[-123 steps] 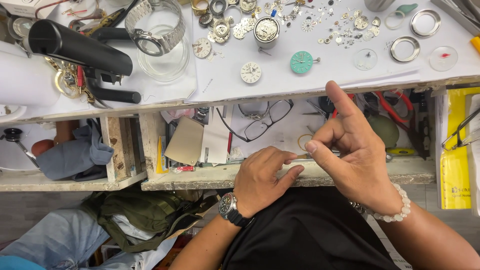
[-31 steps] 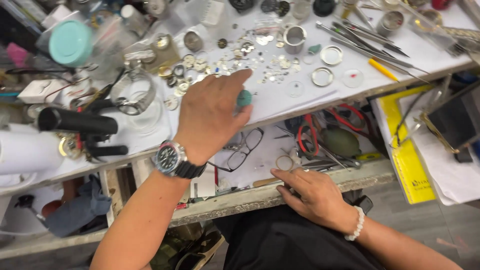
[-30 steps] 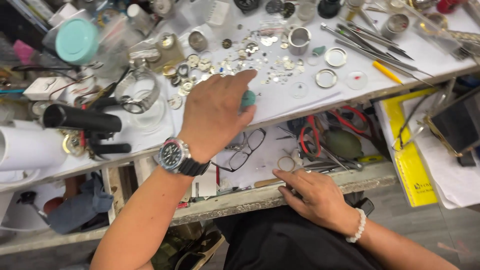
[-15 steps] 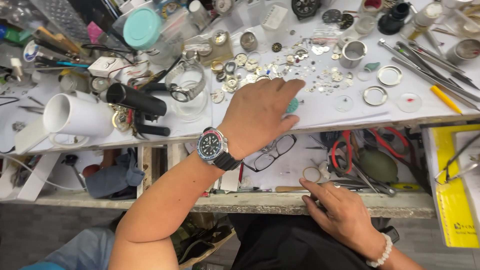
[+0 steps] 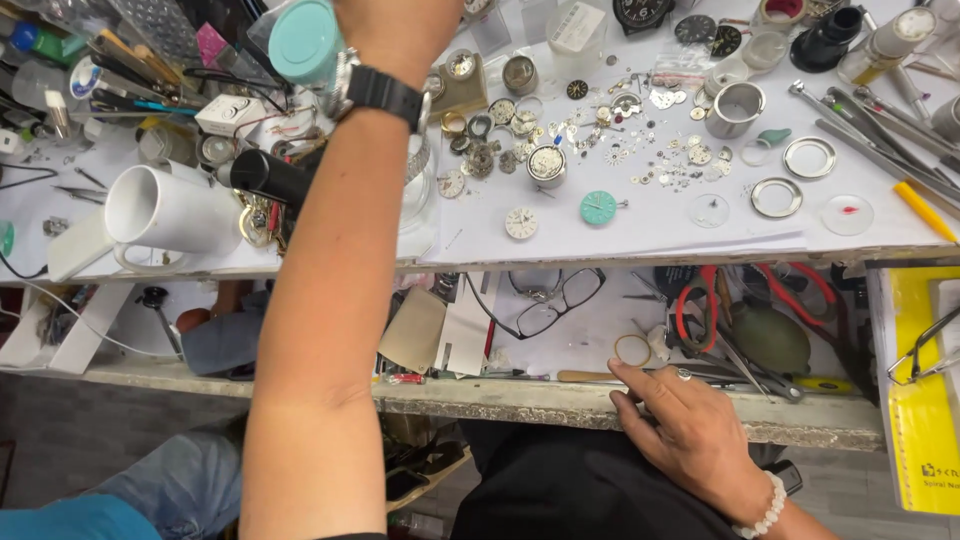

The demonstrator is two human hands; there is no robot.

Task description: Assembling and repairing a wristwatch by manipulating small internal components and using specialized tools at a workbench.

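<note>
My left arm reaches up across the bench, and only the wrist and heel of my left hand (image 5: pixel 395 25) show at the top edge, so its fingers are hidden. A black-strapped wristwatch (image 5: pixel 372 88) sits on that wrist, next to a teal round cap (image 5: pixel 305 40). My right hand (image 5: pixel 690 435) rests palm down on the front edge of the open drawer (image 5: pixel 520 400), fingers apart and holding nothing. Its index finger points toward a thin ring (image 5: pixel 632 350). A teal watch dial (image 5: pixel 598 207) and a white dial (image 5: pixel 520 222) lie on the white paper.
Several tiny watch parts, metal rings (image 5: pixel 808 157) and a steel cup (image 5: pixel 735 108) crowd the bench top. A white mug (image 5: pixel 165 210) lies at the left. The drawer holds eyeglasses (image 5: pixel 555 300), red-handled pliers (image 5: pixel 700 300) and a green blower (image 5: pixel 770 335). A yellow box (image 5: pixel 920 400) stands at the right.
My left hand has left the teal dial and gone up and left past the top edge. The dial now lies uncovered on the paper. My right hand stays on the drawer edge.
</note>
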